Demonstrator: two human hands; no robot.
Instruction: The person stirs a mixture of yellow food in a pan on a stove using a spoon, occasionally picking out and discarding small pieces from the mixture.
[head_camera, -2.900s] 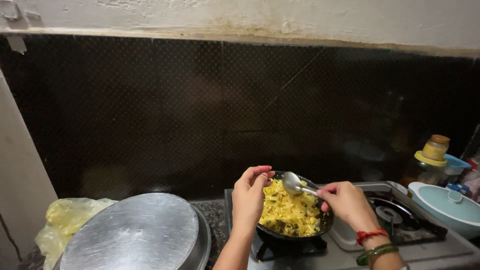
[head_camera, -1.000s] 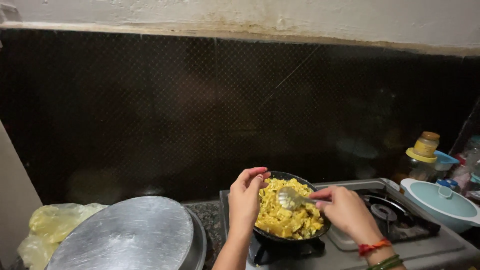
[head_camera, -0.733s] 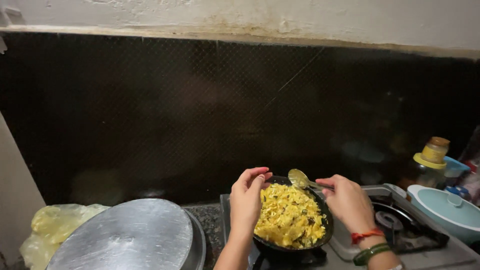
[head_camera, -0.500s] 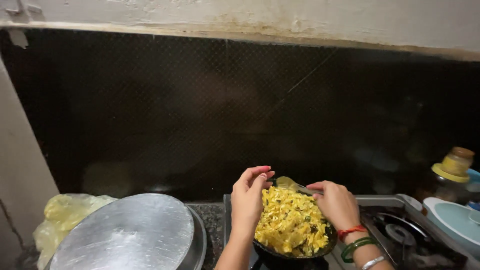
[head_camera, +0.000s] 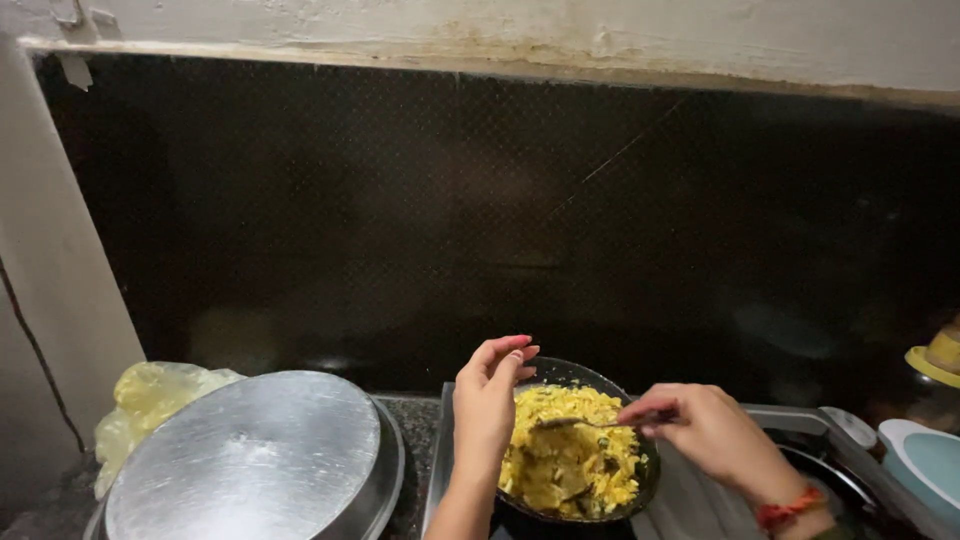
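A small black pan (head_camera: 600, 378) sits on a gas stove (head_camera: 800, 430) and holds yellow cooked food (head_camera: 570, 465). My left hand (head_camera: 487, 400) rests on the pan's left rim, fingers curled upward and touching it. My right hand (head_camera: 700, 430) is closed around the handle of a metal spoon (head_camera: 570, 423), whose bowl lies in the food near the middle of the pan. A red thread band circles my right wrist.
A large round steel lid (head_camera: 250, 460) covers a vessel at the lower left, with a yellowish plastic bag (head_camera: 150, 395) behind it. A pale blue bowl (head_camera: 925, 465) and a yellow-capped container (head_camera: 940, 355) stand at the right edge. A dark tiled wall rises behind.
The spoon has come down from the pan's far rim into the food. The view shifted left, so the containers on the right slid toward the edge.
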